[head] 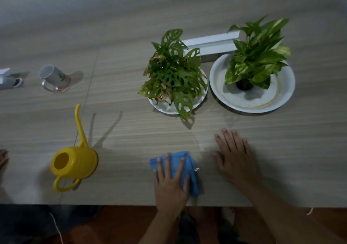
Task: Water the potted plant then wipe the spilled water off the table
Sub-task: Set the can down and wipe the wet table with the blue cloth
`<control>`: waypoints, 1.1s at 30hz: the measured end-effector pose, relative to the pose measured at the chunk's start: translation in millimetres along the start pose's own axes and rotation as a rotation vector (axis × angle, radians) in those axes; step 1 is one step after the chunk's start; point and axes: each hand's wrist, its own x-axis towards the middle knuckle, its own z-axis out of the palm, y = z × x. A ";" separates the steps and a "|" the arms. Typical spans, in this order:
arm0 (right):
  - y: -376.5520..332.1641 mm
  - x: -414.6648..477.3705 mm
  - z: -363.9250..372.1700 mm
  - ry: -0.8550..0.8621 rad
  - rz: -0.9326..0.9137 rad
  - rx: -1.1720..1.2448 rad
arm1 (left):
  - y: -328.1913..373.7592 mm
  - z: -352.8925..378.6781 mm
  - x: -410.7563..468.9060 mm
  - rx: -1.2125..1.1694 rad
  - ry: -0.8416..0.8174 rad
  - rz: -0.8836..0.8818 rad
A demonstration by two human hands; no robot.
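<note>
My left hand (170, 183) lies flat on a folded blue cloth (187, 170) near the table's front edge, fingers spread and pressing it down. My right hand (234, 159) rests palm-down on the bare wood just right of the cloth, fingers apart, holding nothing. A faint wet sheen shows on the wood (202, 142) between the hands and the plants. Behind them stand two potted plants on white plates: one with holed leaves (172, 74) and one with variegated leaves (257, 55). A yellow watering can (75, 163) stands upright to the left, its spout pointing away.
A mug (53, 78) lies tipped at the back left, beside a grey object (9, 80) at the left edge. A white box (210, 46) sits behind the plants. Another person's fingers (2, 159) show at the far left. The table's front edge (112, 204) runs just below my hands.
</note>
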 end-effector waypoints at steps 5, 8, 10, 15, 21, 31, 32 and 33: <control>-1.4 0.5 6.4 0.041 0.009 0.024 | -24.3 -19.0 89.2 0.053 -0.010 0.079; -1.6 -0.4 6.5 0.089 0.008 0.040 | -82.4 -30.9 93.3 0.042 0.047 -0.170; -0.4 -1.2 3.5 0.093 0.004 0.051 | -87.3 -26.8 57.9 0.017 0.075 -0.234; 2.3 1.2 4.6 0.039 0.007 0.054 | 13.7 4.5 -4.7 0.018 -0.009 -0.030; 12.1 8.2 -3.6 0.102 -0.016 0.052 | 52.9 1.8 84.6 -0.010 0.027 0.135; 82.0 15.8 -17.9 0.018 0.109 0.046 | 32.8 6.8 16.3 0.009 0.064 -0.099; 84.1 13.9 -16.0 0.030 0.107 0.036 | 52.1 13.0 9.7 0.010 0.052 -0.052; 85.2 12.7 -14.5 0.046 0.100 0.024 | 70.4 19.1 8.4 0.012 0.054 0.006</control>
